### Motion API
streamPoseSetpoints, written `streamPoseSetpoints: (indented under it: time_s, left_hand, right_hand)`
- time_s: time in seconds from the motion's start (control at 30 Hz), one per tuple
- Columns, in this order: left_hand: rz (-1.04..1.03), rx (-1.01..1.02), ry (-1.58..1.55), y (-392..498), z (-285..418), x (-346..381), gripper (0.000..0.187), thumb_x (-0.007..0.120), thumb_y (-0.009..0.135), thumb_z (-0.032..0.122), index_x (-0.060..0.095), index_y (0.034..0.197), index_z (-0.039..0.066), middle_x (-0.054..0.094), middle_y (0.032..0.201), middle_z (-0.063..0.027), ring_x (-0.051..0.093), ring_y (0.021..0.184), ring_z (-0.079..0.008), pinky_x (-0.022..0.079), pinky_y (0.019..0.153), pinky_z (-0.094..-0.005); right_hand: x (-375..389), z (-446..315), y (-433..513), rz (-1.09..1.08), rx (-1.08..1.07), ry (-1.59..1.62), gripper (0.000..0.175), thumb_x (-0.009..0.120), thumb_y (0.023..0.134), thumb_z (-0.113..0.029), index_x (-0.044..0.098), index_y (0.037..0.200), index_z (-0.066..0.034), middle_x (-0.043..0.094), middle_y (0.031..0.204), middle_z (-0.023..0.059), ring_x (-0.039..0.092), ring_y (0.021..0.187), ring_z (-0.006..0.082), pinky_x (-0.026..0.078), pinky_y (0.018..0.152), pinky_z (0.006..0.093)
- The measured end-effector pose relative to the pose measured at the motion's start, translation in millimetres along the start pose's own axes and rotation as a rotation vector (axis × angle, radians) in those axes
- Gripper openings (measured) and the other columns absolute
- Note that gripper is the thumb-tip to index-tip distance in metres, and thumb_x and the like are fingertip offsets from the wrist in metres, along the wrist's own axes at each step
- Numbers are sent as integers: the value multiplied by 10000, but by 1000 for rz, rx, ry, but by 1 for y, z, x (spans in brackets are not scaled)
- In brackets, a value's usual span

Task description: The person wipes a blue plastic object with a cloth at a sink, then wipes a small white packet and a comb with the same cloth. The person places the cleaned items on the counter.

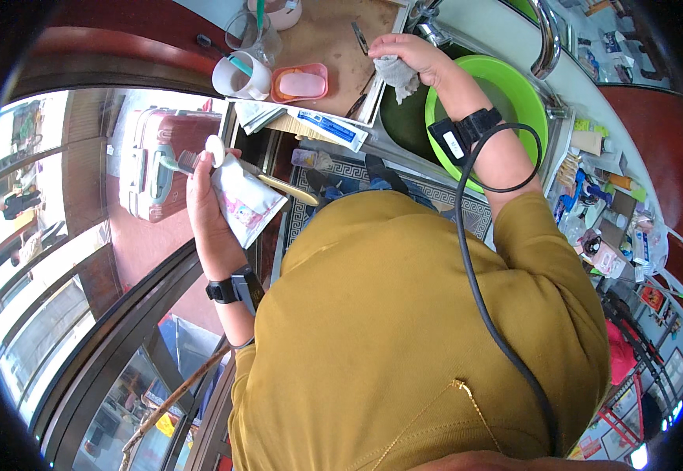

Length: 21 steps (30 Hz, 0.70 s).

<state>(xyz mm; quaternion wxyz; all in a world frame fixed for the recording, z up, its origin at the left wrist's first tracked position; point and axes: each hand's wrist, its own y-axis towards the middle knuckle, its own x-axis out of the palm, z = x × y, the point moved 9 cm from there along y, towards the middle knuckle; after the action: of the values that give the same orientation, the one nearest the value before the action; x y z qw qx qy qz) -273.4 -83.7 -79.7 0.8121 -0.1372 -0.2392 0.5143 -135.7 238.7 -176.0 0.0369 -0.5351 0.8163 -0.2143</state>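
My right hand point(415, 54) grips a bunched grey cloth point(397, 76) over the sink edge, beside a green plastic basin point(530, 112). At the left, my left hand point(204, 203) holds a bundle. In it are a white squeeze tube point(246, 203) with a pink print and a round white cap point(214, 151). A small comb-like brush point(187, 160) and a long pale-yellow handle point(288, 188) also stick out of this bundle. How the fingers hold each piece is partly hidden.
On the brown counter point(341, 20) stand a white mug point(238, 76) with a toothbrush, a pink soap dish point(325, 88), and tweezers point(359, 38). A toothpaste box point(329, 126) lies at its front edge. A chrome faucet point(547, 41) arches over the basin. Toiletries point(606, 200) crowd the right.
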Motion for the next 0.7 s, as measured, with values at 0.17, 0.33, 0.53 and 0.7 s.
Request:
streamPoseSetpoints:
  time_s: [0.17,0.33,0.53,0.7]
  left_hand:
    - [-92,-17,76,-6,0,25,273,545,848,236,609,908,-22,621,783,-91,568,624,-123,474,570,-243]
    - [-133,11,163,-11,16,54,214,549,865,195,586,957,6,625,795,-56,574,634,-104,470,575,-224]
    - [-298,78,219,31,23,93,301,554,879,253,583,1035,-3,637,794,-74,602,640,-115,485,567,-227]
    - [-717,-223,-316,56,-14,137,202,558,887,273,588,948,84,629,838,-54,603,770,-161,497,632,-259]
  right_hand:
    - [0,-4,-6,-1,-32,-11,147,647,781,-188,655,882,-82,632,807,-6,592,720,93,460,650,224]
    - [9,-25,-12,-56,-157,-198,158,660,790,-195,635,865,-58,607,807,-26,556,756,59,432,695,205]
    - [28,-56,-17,-120,-297,-469,133,624,810,-148,608,882,-37,633,855,22,594,847,95,454,752,232]
    - [39,-58,-19,-210,-254,-263,89,585,818,-107,556,835,-25,647,859,62,623,887,137,472,766,252]
